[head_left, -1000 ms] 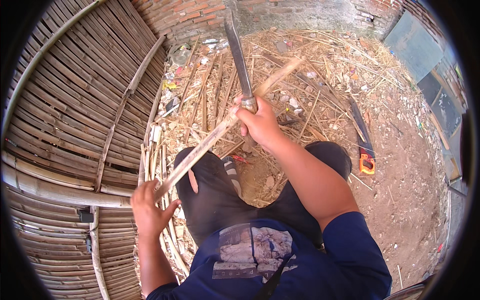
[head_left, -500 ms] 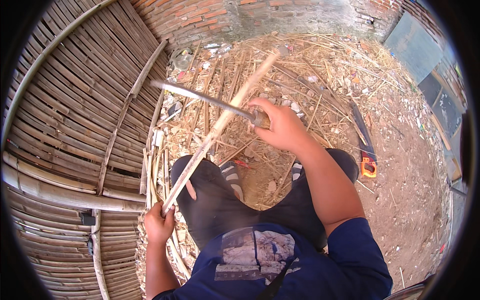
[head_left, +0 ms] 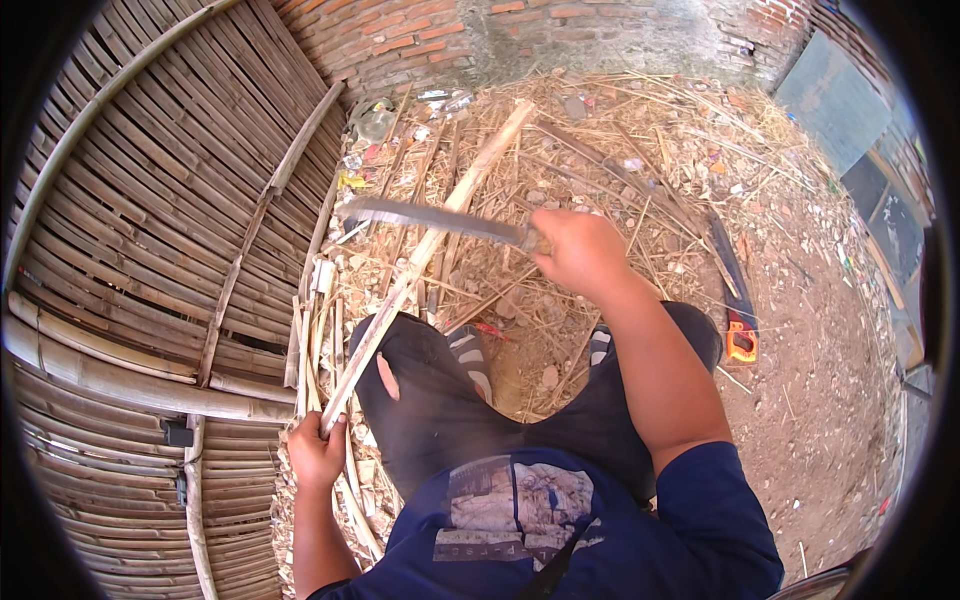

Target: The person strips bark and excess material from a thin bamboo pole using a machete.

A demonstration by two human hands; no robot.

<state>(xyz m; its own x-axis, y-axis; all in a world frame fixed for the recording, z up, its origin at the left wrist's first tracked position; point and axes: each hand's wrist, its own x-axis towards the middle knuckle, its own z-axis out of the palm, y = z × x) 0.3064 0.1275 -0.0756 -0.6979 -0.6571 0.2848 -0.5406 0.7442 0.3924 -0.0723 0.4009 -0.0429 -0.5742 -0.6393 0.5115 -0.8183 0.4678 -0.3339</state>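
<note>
My left hand (head_left: 318, 450) is closed around the lower end of a long split bamboo strip (head_left: 402, 283). The strip slants up and away past my left knee, its far end off to the upper right. A machete (head_left: 430, 217) with a long dark blade is gripped by its handle in my right hand (head_left: 585, 255). Its blade points left and crosses over the middle of the strip; whether the two touch I cannot tell. The fingers of my right hand wrap the handle and mostly hide it.
A handsaw (head_left: 738, 300) with an orange handle lies on the dirt at right. Bamboo strips (head_left: 318, 345) are heaped beside my left leg, against a slatted bamboo wall (head_left: 150, 250). Shavings and scraps litter the ground up to a brick wall (head_left: 420, 45). Grey panels (head_left: 832, 100) lean at far right.
The machete has turned so more of its flat blade shows, and its tip is lower and further right. My right hand has shifted slightly right. The strip's far end has moved a little left.
</note>
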